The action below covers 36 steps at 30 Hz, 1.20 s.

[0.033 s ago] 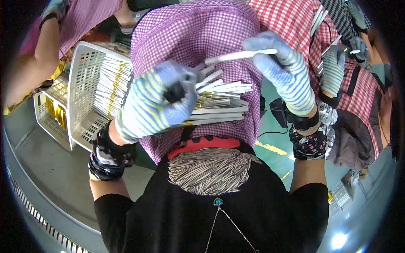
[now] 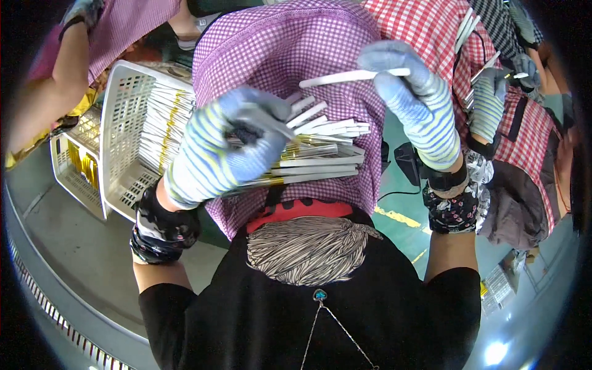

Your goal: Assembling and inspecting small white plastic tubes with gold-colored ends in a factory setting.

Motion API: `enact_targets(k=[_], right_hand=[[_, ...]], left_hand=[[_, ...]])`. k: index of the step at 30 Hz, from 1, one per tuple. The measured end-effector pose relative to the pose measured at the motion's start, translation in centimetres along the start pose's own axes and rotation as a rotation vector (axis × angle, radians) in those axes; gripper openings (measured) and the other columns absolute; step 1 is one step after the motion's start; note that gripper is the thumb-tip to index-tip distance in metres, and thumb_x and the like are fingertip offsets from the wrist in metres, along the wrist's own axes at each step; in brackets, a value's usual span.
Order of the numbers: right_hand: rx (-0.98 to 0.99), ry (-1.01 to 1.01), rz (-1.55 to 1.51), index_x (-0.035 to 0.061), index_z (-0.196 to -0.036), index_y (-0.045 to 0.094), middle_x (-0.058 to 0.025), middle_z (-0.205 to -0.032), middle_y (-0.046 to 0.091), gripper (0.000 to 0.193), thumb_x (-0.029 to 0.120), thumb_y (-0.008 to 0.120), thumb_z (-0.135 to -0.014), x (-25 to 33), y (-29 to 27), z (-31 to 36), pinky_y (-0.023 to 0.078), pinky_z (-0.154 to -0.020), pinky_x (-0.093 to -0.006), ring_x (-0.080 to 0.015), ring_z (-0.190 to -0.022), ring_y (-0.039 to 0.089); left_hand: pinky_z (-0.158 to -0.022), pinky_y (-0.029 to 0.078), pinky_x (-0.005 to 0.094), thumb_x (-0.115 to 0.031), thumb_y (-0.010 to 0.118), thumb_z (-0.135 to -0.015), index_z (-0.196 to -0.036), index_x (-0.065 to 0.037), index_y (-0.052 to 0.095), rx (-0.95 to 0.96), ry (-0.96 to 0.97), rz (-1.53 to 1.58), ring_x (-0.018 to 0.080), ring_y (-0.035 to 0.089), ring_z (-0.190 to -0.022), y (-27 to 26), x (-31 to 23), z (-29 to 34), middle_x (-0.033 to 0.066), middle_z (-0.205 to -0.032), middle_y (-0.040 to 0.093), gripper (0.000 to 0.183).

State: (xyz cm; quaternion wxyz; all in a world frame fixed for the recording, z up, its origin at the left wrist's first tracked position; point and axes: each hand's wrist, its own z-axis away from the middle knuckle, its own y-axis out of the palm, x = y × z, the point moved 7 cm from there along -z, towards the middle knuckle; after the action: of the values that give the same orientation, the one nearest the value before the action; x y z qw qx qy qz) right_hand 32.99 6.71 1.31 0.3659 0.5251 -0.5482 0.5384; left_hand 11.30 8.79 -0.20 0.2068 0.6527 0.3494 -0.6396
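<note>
Both my hands wear pale blue gloves with yellow-green stripes. Between thumb and fingers, my right hand (image 2: 410,102) pinches a slim white stick (image 2: 339,78) that points left. To the left, my left hand (image 2: 228,145) curls closed around a blurred grey strip-like piece (image 2: 265,118); its exact kind is not clear. Beneath and beside that hand, a pile of white sticks (image 2: 324,165), some with gold bands, lies on the purple checked cloth (image 2: 246,46) over my lap. My left hand hides the pile's left end.
At my left stands a white perforated basket (image 2: 117,132) holding rows of white sticks (image 2: 163,126) with gold bands. A smaller basket (image 2: 80,179) with gold pieces sits beyond it. Co-workers are close on both sides; a gloved hand (image 2: 487,108) at right holds similar sticks.
My left hand has turned a little, and the grey piece in it shows more plainly. The right hand's stick has shifted slightly right and up.
</note>
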Motion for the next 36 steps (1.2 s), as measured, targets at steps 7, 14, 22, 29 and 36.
enact_targets(k=[7,14,22,29,36], right_hand=[[0.106,-0.131,0.331,0.0084,-0.115,0.067,-0.0113,-0.103,0.068,0.022,0.016,0.058,-0.096,4.4,2.6,-0.8,0.054,-0.067,-0.0270,-0.0161,-0.076,0.064],[0.073,-0.255,0.707,0.0120,-0.098,0.068,-0.0065,-0.067,0.063,0.026,0.036,0.062,-0.090,3.0,4.8,0.2,0.049,-0.050,-0.0372,-0.0245,-0.053,0.063],[0.335,-0.267,1.006,0.0058,-0.103,0.066,-0.0077,-0.074,0.065,0.028,0.029,0.056,-0.090,2.4,6.6,1.1,0.050,-0.047,-0.0354,-0.0208,-0.056,0.064],[0.407,-0.306,0.921,0.0043,-0.104,0.065,-0.0111,-0.073,0.066,0.025,0.022,0.055,-0.090,2.8,7.6,1.8,0.053,-0.048,-0.0346,-0.0226,-0.058,0.066],[0.399,-0.144,0.859,0.0112,-0.121,0.064,-0.0071,-0.080,0.067,0.043,0.037,0.065,-0.087,1.9,6.9,1.4,0.051,-0.055,-0.0352,-0.0213,-0.063,0.065]], left_hand=[[-0.072,0.059,0.0274,-0.002,0.071,-0.084,-0.110,0.001,0.057,-0.275,-0.387,0.730,0.0197,0.070,-0.083,-1.7,1.8,1.7,0.0191,-0.102,0.069,0.029],[-0.074,0.058,0.0292,-0.002,0.072,-0.084,-0.107,-0.001,0.057,-0.286,-0.392,0.701,0.0198,0.070,-0.084,-1.9,1.7,2.4,0.0216,-0.107,0.068,0.028],[-0.083,0.056,0.0326,-0.003,0.071,-0.086,-0.108,-0.002,0.060,-0.115,-0.329,0.434,0.0210,0.070,-0.094,-1.6,1.3,2.9,0.0166,-0.111,0.069,0.025],[-0.088,0.054,0.0305,-0.007,0.069,-0.089,-0.117,-0.001,0.065,0.028,-0.385,0.329,0.0187,0.069,-0.099,-0.4,1.4,4.4,0.0097,-0.109,0.070,0.029],[-0.091,0.051,0.0296,-0.008,0.064,-0.092,-0.120,0.000,0.063,0.072,-0.443,0.378,0.0164,0.066,-0.102,-0.8,2.3,4.1,0.0100,-0.109,0.069,0.029]])
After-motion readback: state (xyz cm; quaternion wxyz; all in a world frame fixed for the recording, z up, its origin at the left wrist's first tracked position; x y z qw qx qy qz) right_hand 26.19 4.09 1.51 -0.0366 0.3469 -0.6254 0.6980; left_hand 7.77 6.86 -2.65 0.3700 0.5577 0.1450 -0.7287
